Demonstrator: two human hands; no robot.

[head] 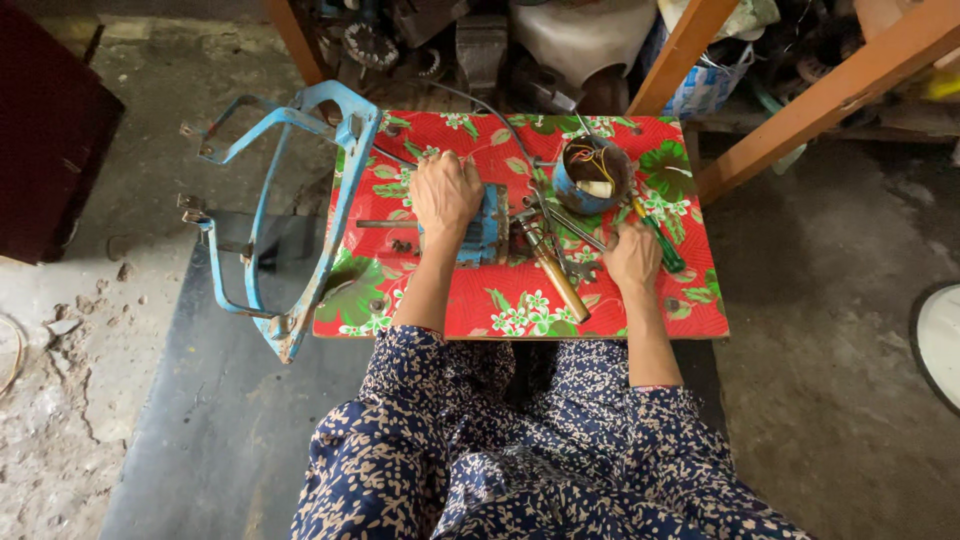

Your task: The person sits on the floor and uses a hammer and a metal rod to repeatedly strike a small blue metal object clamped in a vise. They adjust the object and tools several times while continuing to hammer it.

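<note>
Two hands at work on a floral-covered desk (480, 310).
Left hand (445, 192) clasps the blue vise (487, 228) beneath it; right hand (632, 255) grips a green-handled screwdriver (661, 243).

Pkgs only: a round blue tin (590, 180) is sitting open-topped on the table w/ the red floral cover (600, 310), toward the back-right part, just beyond the right hand (632, 258). Its paint is looking worn; coloured wires and a pale lump are lying inside. Behind the table, at top centre, a big white plastic container (575, 35) is standing among dark metal parts, w/ its lower edge partly hidden. To its right, a blue-and-white patterned plastic bag (705, 85) is sagging between two orange wooden beams (680, 50), approx level w/ the table's back edge; one beam is covering its left side. Contents: can't tell.
</note>
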